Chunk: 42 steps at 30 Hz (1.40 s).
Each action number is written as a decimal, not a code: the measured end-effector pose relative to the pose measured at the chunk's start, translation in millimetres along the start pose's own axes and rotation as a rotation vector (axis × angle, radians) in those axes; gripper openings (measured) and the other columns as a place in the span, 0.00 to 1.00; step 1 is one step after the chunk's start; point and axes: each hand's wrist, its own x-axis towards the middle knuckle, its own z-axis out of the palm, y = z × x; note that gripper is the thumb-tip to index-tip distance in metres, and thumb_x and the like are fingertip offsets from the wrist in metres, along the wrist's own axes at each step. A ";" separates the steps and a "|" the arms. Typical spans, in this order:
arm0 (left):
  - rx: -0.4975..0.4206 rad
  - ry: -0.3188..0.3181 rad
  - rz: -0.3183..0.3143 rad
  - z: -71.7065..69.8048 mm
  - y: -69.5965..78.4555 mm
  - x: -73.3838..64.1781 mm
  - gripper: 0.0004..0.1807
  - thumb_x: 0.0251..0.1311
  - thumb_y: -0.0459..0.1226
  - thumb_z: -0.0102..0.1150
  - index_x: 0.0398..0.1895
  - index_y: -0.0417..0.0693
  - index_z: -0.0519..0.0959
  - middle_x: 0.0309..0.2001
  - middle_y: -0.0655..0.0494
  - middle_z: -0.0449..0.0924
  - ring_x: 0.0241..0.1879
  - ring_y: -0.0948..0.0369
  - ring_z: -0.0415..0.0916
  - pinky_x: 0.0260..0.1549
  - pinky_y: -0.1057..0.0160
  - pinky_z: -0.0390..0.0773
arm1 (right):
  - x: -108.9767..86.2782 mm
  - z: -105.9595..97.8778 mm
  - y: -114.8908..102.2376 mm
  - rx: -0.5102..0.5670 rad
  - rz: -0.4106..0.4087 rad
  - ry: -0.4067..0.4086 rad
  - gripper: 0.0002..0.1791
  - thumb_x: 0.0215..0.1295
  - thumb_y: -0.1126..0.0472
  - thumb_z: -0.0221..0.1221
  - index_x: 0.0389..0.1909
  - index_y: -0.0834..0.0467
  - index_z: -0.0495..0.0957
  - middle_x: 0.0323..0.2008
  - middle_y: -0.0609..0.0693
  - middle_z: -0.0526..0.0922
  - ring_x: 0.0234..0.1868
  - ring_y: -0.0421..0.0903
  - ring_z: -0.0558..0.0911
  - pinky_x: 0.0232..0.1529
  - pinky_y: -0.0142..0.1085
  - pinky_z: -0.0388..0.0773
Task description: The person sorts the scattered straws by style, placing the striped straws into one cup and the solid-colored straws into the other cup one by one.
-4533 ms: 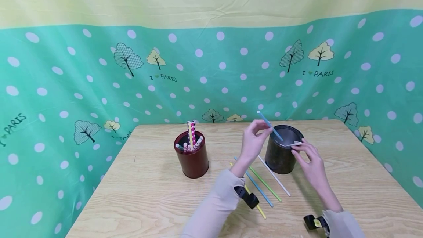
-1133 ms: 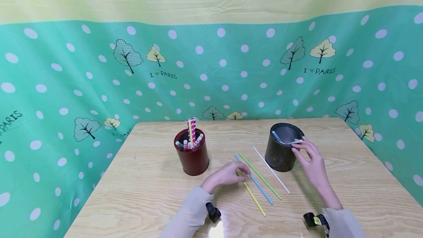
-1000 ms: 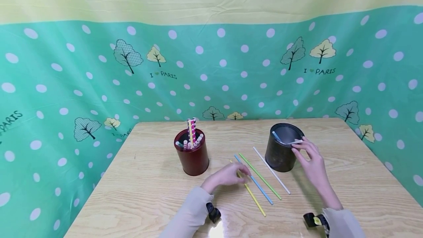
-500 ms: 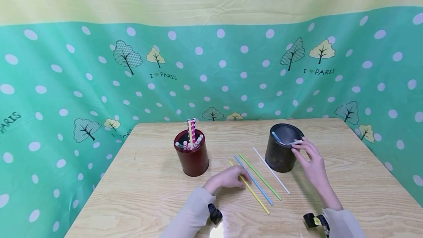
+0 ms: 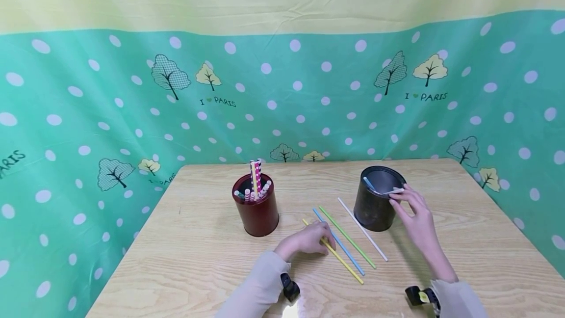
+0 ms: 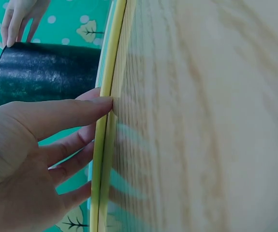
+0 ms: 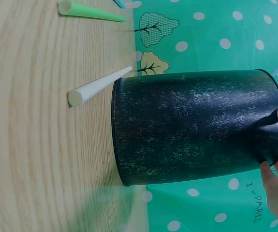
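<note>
My left hand (image 5: 312, 237) pinches a yellow stick (image 6: 110, 53) between thumb and fingers, low over the table. In the left wrist view the stick stands close against its reflection or shadow on the wood. To its right lie a blue stick (image 5: 348, 254), a green stick (image 5: 353, 242) and a white stick (image 5: 368, 237). My right hand (image 5: 417, 217) holds the rim of the upright black can (image 7: 197, 128), fingers at its near right edge. Inside the can lean another blue stick (image 5: 369, 183) and another white stick (image 5: 397, 191), the latter's end right at my fingers.
A dark red can (image 5: 260, 217) stands upright left of the sticks, holding several patterned sticks (image 5: 256, 180). The wooden table (image 5: 176, 259) ends at a green dotted cloth (image 5: 282, 87) behind it.
My left hand has let a blue stick into the black can, come down to the table and taken hold of the yellow stick, which has shifted slightly. My right hand has stayed at the can.
</note>
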 end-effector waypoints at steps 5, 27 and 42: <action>0.043 0.013 0.019 1.6 -0.6 -0.7 0.06 0.44 0.34 0.65 0.27 0.53 0.82 0.33 0.64 0.69 0.35 0.70 0.59 0.36 0.77 0.58 | -0.3 2.8 15.9 0.000 -0.022 -0.002 0.08 0.53 0.71 0.58 0.36 0.66 0.78 0.40 0.55 0.76 0.59 0.39 0.63 0.52 0.16 0.58; 0.045 0.057 0.050 -1.2 0.6 -1.8 0.05 0.43 0.36 0.65 0.25 0.52 0.79 0.27 0.67 0.70 0.32 0.72 0.62 0.37 0.78 0.60 | -1.6 3.1 17.8 0.006 0.000 0.003 0.08 0.54 0.70 0.59 0.36 0.67 0.78 0.42 0.51 0.76 0.59 0.36 0.63 0.51 0.16 0.59; -0.127 0.152 0.114 -13.4 6.9 -0.2 0.06 0.47 0.31 0.62 0.27 0.48 0.76 0.29 0.61 0.74 0.34 0.70 0.65 0.40 0.77 0.62 | -1.5 2.9 17.2 0.014 -0.045 0.010 0.08 0.51 0.74 0.59 0.35 0.68 0.78 0.41 0.60 0.75 0.59 0.38 0.63 0.52 0.16 0.58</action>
